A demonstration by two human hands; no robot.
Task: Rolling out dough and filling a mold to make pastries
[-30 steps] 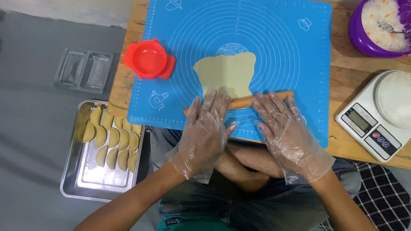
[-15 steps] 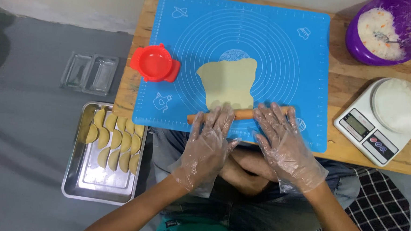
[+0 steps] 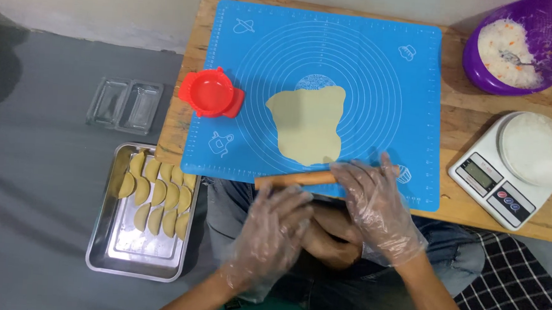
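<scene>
Right hand (image 3: pixel 377 207) in a clear plastic glove, palm down on the right end of the wooden rolling pin (image 3: pixel 297 178), fingers (image 3: pixel 357 175) flat and spread, not wrapped around it. Left hand (image 3: pixel 272 233), also gloved, is off the pin, just below its left end and over the lap, fingers loosely open, holding nothing. Pin lies nearly horizontal along the near edge of the blue silicone baking mat (image 3: pixel 325 63), left end bare and visible. Rolled dough sheet (image 3: pixel 306 125), pale yellow and irregular in outline, lies flat near the mat's centre, just above the pin; can't tell if the pin touches its lower edge. Red dumpling press (image 3: pixel 211 94) sits open on the mat's left edge, partly over the wooden counter (image 3: pixel 451 117). Far right corner of the counter: purple bowl (image 3: pixel 524 45) with white filling and a utensil in it. White kitchen scale (image 3: pixel 511 167) on the right near edge, round white platform on top. On the grey floor to the left: metal tray (image 3: pixel 104 253) with rows of folded dumplings (image 3: pixel 157 196), and beyond it a clear two-compartment plastic container (image 3: pixel 126 106).
</scene>
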